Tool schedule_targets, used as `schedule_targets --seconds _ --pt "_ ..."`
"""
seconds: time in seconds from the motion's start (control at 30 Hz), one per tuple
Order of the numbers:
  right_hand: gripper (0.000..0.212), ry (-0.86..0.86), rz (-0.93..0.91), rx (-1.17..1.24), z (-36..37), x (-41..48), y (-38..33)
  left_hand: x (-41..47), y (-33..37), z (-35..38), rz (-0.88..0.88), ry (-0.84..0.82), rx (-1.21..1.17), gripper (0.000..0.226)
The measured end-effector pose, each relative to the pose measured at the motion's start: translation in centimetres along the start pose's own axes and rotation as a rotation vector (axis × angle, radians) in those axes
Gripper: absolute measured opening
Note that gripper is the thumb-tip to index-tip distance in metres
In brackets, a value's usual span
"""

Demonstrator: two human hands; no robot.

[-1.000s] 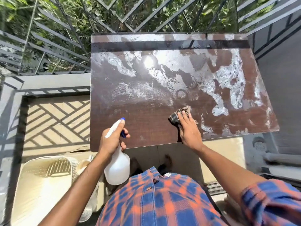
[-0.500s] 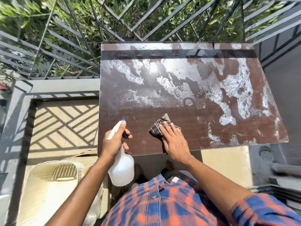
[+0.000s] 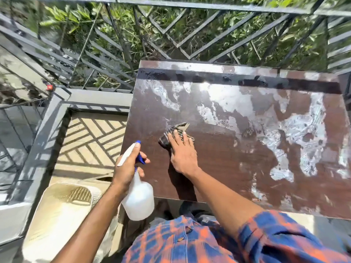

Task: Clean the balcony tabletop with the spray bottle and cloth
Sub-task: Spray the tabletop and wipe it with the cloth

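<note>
The brown tabletop [image 3: 237, 158] is streaked with white wet patches across its far and right parts; the near left part looks darker and wiped. A dark checked cloth [image 3: 175, 130] lies on the table's left half, and my right hand [image 3: 183, 152] presses flat on it with straight fingers. My left hand [image 3: 127, 166] grips the neck of a white spray bottle [image 3: 139, 198] with a blue trigger, held just off the table's near left corner, nozzle pointing up and left.
A dark metal railing [image 3: 209, 35] with diagonal bars runs behind and to the left of the table, greenery beyond it. A cream plastic chair [image 3: 62, 211] stands at the lower left on the tiled floor [image 3: 91, 145].
My right hand has slid the cloth leftward across the table, from right of centre to the left half. The bottle stays in my left hand at the near left corner.
</note>
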State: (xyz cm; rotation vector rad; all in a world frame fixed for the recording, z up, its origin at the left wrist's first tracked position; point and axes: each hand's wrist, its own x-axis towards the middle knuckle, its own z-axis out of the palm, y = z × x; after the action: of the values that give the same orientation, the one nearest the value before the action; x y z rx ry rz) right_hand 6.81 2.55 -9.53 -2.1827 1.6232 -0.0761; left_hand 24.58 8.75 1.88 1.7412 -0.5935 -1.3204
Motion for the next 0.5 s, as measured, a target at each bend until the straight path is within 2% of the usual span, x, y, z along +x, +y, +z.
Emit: schedule_targets --seconds 0.07,0.13,0.23,0.33,0.43,0.5 --pt "0.075 -0.036 -0.152 -0.015 0.0 -1.0 0.6 0.2 0.2 0.7 0.018 0.007 -0.006 0.034" --pt "0.073 0.003 -0.203 -0.044 -0.4 -2.0 3.7 0.5 0.5 1.3 0.012 0.012 0.008 0.037" --pt "0.061 0.138 0.005 -0.037 -1.8 -2.4 10.5 0.8 0.7 2.0 -0.005 0.031 0.005 0.036" --pt "0.06 0.193 0.221 -0.027 -3.7 -0.4 14.6 1.0 1.0 2.5 -0.011 0.052 0.001 0.04" --pt "0.061 0.226 0.34 -0.018 -3.7 2.6 12.5 1.4 1.4 2.8 -0.017 0.088 -0.045 0.038" --pt "0.065 0.202 0.299 -0.002 -2.9 4.3 8.8 1.5 1.8 2.8 -0.012 0.099 -0.058 0.036"
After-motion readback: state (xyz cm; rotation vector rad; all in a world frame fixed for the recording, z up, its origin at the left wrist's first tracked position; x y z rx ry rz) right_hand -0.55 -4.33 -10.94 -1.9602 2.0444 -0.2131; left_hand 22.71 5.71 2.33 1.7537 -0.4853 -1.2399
